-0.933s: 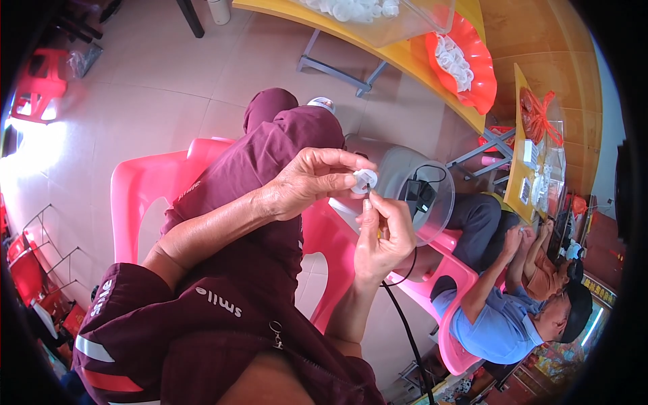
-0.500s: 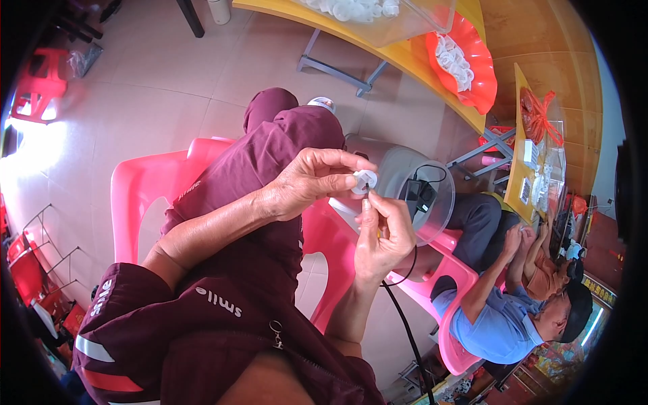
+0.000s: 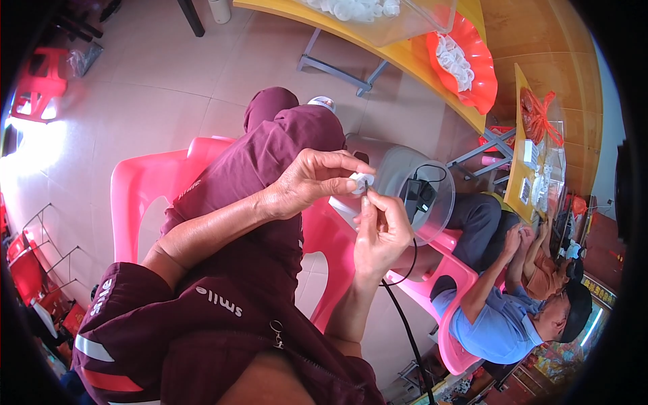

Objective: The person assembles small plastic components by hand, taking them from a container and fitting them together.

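1. The long yellow worktop (image 3: pixel 405 57) runs across the top. On it stands a clear plastic box (image 3: pixel 378 13) with many small white pieces inside, and a round orange plastic bowl (image 3: pixel 472 74) holds more of them. So lots of pieces are there, but I cannot tell which are finished and which are waiting.
2. A big clear round plastic tub (image 3: pixel 405 182) sits on a pink plastic chair (image 3: pixel 324 236), just past the hands. A black cable and plug lie in it. I cannot see any white pieces in it.
3. The left hand (image 3: pixel 307 182) is curled and pinches a small white plastic piece (image 3: pixel 361 181) at its fingertips, up in the air over the lap.
4. The right hand (image 3: pixel 381 233) is closed too, with its fingertips touching the same small piece from below. I think it is pushing or fitting something tiny into it, but that part is too small to see.
5. This one piece looks only half done, because both hands are busy on it.
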A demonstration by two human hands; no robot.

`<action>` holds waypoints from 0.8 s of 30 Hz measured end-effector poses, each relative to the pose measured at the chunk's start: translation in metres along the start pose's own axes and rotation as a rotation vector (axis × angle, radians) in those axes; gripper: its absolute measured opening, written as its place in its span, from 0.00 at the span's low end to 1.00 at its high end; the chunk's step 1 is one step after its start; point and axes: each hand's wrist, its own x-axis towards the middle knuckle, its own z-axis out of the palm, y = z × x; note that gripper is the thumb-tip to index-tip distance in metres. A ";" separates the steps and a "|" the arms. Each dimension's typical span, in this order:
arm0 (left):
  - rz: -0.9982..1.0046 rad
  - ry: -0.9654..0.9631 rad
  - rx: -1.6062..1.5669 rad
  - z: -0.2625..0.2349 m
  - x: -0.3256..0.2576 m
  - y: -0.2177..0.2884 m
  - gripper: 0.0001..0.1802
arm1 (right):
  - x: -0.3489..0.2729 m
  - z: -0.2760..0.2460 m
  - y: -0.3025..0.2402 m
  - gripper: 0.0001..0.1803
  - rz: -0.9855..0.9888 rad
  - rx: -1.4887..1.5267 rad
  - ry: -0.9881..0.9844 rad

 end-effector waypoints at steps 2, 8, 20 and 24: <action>-0.005 0.000 0.059 -0.002 0.000 -0.001 0.15 | 0.001 0.000 0.001 0.08 -0.001 -0.020 -0.017; 0.032 -0.029 0.346 -0.007 0.000 -0.001 0.14 | 0.002 0.000 -0.008 0.07 -0.168 -0.331 -0.054; -0.139 -0.063 0.030 -0.019 0.001 -0.003 0.15 | 0.001 -0.002 -0.009 0.14 -0.289 -0.526 -0.080; -0.195 -0.043 -0.143 -0.020 0.001 -0.003 0.15 | 0.001 -0.010 -0.017 0.12 -0.299 -0.354 0.050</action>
